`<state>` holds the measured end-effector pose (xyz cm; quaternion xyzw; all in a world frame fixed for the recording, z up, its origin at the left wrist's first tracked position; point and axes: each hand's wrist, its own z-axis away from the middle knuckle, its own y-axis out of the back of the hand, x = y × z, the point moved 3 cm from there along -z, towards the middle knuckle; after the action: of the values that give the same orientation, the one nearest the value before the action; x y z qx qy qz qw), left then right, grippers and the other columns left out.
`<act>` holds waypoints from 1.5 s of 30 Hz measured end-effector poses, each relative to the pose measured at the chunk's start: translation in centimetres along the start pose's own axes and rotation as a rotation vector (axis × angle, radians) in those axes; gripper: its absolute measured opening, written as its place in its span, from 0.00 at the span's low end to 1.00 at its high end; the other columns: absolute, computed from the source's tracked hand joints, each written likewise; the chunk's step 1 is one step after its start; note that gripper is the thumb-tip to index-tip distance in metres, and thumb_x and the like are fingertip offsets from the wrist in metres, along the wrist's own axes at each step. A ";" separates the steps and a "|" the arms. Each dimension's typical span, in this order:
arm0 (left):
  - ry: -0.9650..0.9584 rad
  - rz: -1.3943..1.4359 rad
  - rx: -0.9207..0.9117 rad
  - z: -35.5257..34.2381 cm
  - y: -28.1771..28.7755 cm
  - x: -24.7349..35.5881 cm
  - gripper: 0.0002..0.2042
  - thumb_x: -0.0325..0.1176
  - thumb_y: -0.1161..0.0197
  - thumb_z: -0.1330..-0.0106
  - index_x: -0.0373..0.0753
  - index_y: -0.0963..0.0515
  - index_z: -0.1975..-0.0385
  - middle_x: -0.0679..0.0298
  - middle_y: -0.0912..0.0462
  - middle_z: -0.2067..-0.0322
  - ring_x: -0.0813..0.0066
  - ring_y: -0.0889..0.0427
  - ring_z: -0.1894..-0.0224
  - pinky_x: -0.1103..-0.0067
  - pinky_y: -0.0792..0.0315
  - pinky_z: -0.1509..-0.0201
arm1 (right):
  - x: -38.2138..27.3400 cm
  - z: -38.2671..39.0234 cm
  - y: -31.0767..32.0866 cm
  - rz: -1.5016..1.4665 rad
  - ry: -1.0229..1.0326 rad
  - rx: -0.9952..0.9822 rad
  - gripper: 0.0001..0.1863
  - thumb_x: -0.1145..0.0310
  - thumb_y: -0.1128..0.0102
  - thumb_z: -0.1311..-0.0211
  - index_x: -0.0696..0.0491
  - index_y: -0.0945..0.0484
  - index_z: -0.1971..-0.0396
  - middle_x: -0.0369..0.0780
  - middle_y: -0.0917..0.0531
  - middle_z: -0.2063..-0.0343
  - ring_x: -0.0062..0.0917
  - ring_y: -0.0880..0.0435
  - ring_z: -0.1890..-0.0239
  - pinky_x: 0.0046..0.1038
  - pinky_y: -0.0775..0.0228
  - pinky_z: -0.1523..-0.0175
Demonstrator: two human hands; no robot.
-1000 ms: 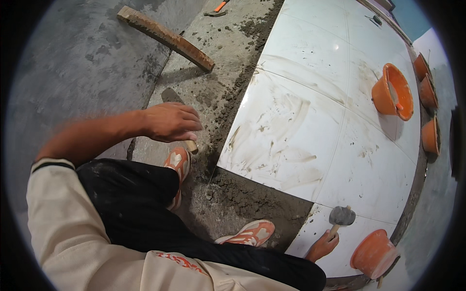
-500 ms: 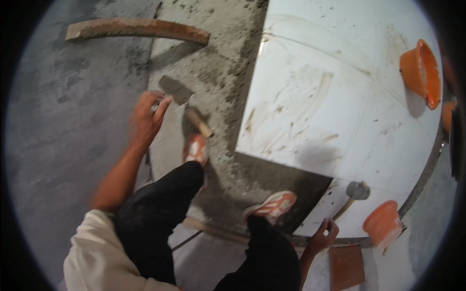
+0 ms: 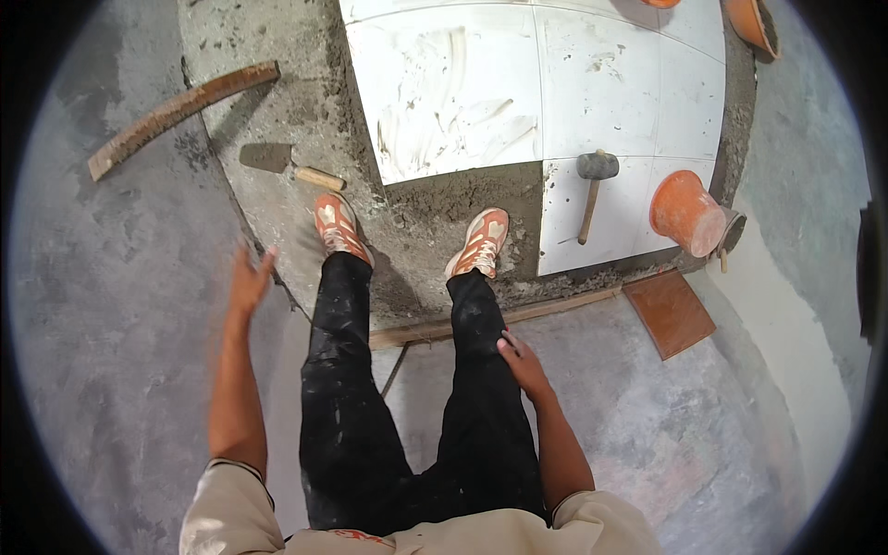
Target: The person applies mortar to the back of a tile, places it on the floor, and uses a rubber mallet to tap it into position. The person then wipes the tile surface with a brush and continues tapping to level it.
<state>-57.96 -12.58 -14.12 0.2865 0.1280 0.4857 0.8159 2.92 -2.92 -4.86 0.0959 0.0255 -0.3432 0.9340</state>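
Hanging with fingers [image 3: 265, 265] spread, the left hand [image 3: 246, 283] looks blurred.

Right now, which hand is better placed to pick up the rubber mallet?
Right, likely: the right hand is nearer the rubber mallet, whose handle points roughly its way; the left hand is nearer the masonry trowel.

The mallet [image 3: 598, 166] lay on the tiles [image 3: 601, 111], a bucket [image 3: 683, 213] at its right. The trowel [image 3: 276, 159] lay left of the tiles, before the left shoe [image 3: 338, 222].
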 end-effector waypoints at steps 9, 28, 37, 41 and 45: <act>0.498 0.315 -0.426 20.4 -9.8 -0.5 0.60 0.75 0.39 0.35 0.22 0.50 0.22 0.34 0.39 0.25 0.45 0.39 0.21 0.66 0.44 0.19 | 0.0 5.3 -3.3 0.025 -0.015 0.052 0.38 0.45 0.41 0.25 0.59 0.30 0.27 0.56 0.29 0.28 0.47 0.33 0.24 0.40 0.43 0.21; 0.316 0.435 -0.843 33.4 -7.8 -8.6 0.46 0.70 0.55 0.23 0.32 0.43 0.21 0.43 0.43 0.21 0.52 0.35 0.23 0.61 0.39 0.21 | 1.6 10.1 -2.2 -0.178 0.105 -0.034 0.29 0.52 0.52 0.16 0.60 0.27 0.30 0.48 0.19 0.36 0.36 0.23 0.32 0.32 0.37 0.27; 0.374 0.690 -0.676 33.2 -3.5 6.6 0.38 0.64 0.52 0.20 0.38 0.34 0.23 0.48 0.26 0.30 0.56 0.30 0.27 0.58 0.38 0.23 | 18.3 11.3 2.3 0.039 -0.015 -0.067 0.32 0.49 0.50 0.18 0.62 0.26 0.31 0.52 0.17 0.40 0.37 0.19 0.37 0.35 0.31 0.31; -0.031 1.172 -0.335 32.3 8.3 11.1 0.36 0.58 0.41 0.23 0.36 0.31 0.26 0.49 0.25 0.31 0.55 0.30 0.27 0.65 0.40 0.22 | 19.6 11.0 5.0 -0.090 0.193 -0.103 0.26 0.52 0.49 0.20 0.59 0.19 0.41 0.41 0.13 0.52 0.26 0.15 0.52 0.30 0.23 0.46; -0.285 0.715 -0.079 36.4 4.2 5.5 0.41 0.61 0.34 0.30 0.39 0.33 0.24 0.41 0.31 0.28 0.51 0.40 0.20 0.60 0.47 0.18 | 9.0 13.3 6.7 -0.261 0.211 -0.138 0.27 0.49 0.51 0.20 0.56 0.18 0.42 0.37 0.12 0.53 0.22 0.14 0.59 0.25 0.22 0.59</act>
<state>-40.47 -18.82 17.99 0.3461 -0.1134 0.6995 0.6149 13.89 -6.30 8.22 0.0630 0.1590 -0.4469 0.8781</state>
